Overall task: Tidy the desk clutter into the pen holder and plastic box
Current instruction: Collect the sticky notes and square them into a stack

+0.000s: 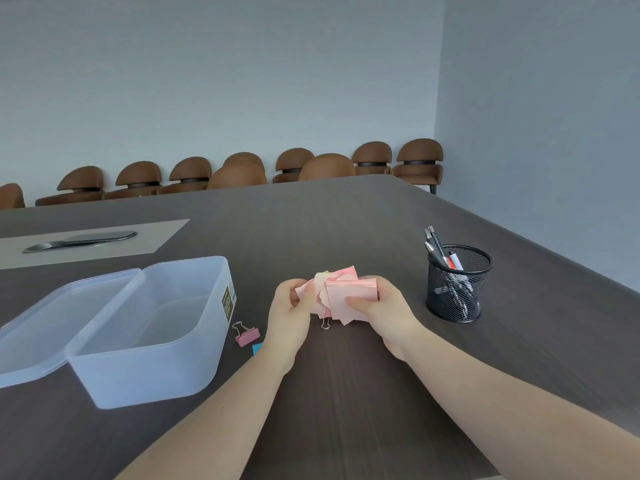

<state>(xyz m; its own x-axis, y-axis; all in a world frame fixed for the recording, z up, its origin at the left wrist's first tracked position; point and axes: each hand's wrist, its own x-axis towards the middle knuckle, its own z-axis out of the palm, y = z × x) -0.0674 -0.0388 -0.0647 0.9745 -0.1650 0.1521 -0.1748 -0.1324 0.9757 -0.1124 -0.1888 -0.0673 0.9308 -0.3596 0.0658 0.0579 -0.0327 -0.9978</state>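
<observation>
- Paper hides much here: a bundle of pink sticky notes [349, 292] covers the fingertips of both hands, so how the inner fingers lie cannot be made out.
- A wire loop of a binder clip [325, 323] pokes out below the notes; its body is concealed behind them, and its colour cannot be told.
- A blue scrap [257, 348] shows only as a corner beside the left wrist, the rest covered by the arm.
- The left hand [291, 313] pinches the loose left edges of the notes between thumb and fingers.
- The right hand [381, 306] clamps the thicker right side of the bundle, thumb pressed on the front sheet.
- The notes are held just above the dark table [346, 220], between the plastic box [152, 334] on the left and the mesh pen holder [457, 285] on the right.
- The box stands open, its lid [52, 327] leaning against its left side and cut off by the frame edge.
- A pink binder clip [246, 335] lies on the table just beside the box, near the left hand but apart from it.
- Pens [437, 247] stand in the holder, well apart from the right hand.
</observation>
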